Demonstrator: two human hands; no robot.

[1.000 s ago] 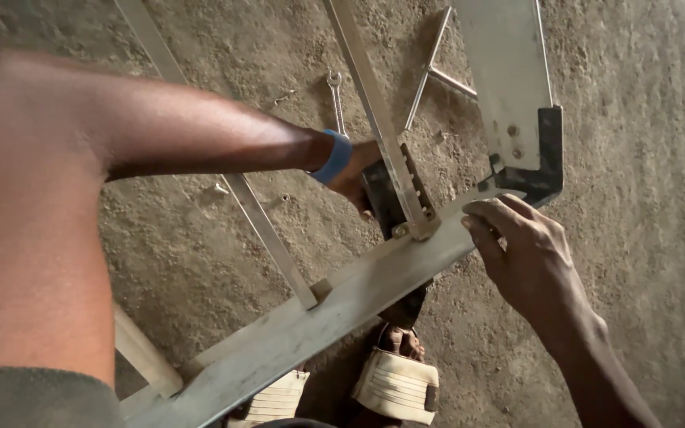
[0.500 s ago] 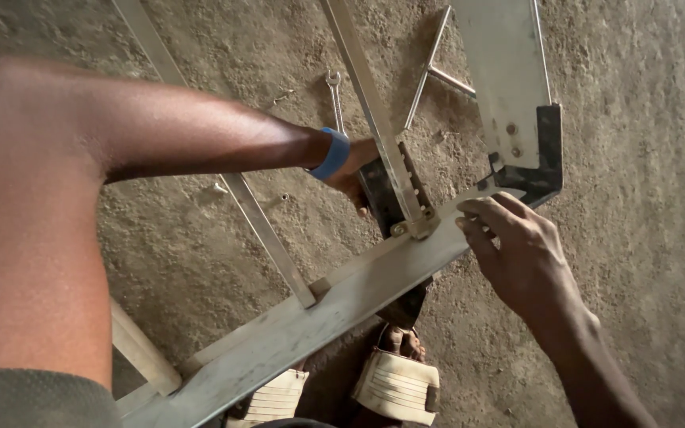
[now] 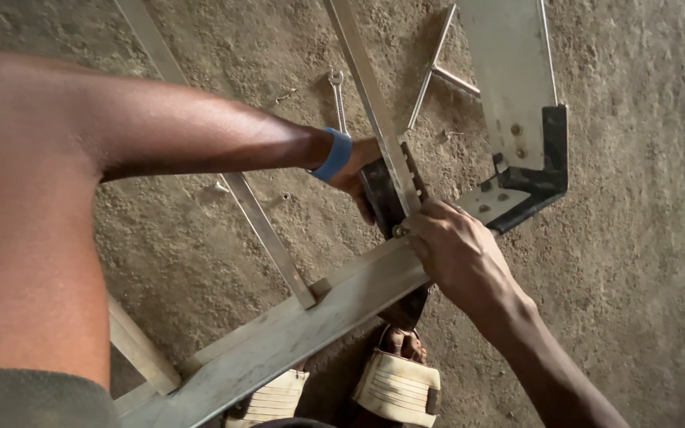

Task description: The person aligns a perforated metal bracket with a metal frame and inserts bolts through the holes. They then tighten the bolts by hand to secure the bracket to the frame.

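I'm looking straight down at a bare concrete floor (image 3: 644, 261) with a pale metal frame (image 3: 303, 329) lying on it. My left hand (image 3: 362, 170), a blue wristband (image 3: 334, 154) on its wrist, reaches across from the left and is mostly hidden behind a thin upright bar (image 3: 374, 111); its fingers are curled around a dark block (image 3: 382, 202) pressed against that bar. My right hand (image 3: 457, 250) comes up from the lower right, its fingers pinched narrow at the joint where the upright bar meets the long diagonal rail; whether they hold anything small there I cannot tell. Just right of that hand a black corner bracket (image 3: 545, 170) ties the rail's end to a wide flat plate (image 3: 509, 71) running off the top edge. I count one spanner (image 3: 337, 95) on the floor near the top, just left of the upright bar, and one three-armed rod piece (image 3: 438, 71) right of it. Two pale sandals (image 3: 398, 388) show at the bottom edge, under the rail. The floor's right side is open; the left is crossed by my forearm and another slanted bar (image 3: 263, 230).
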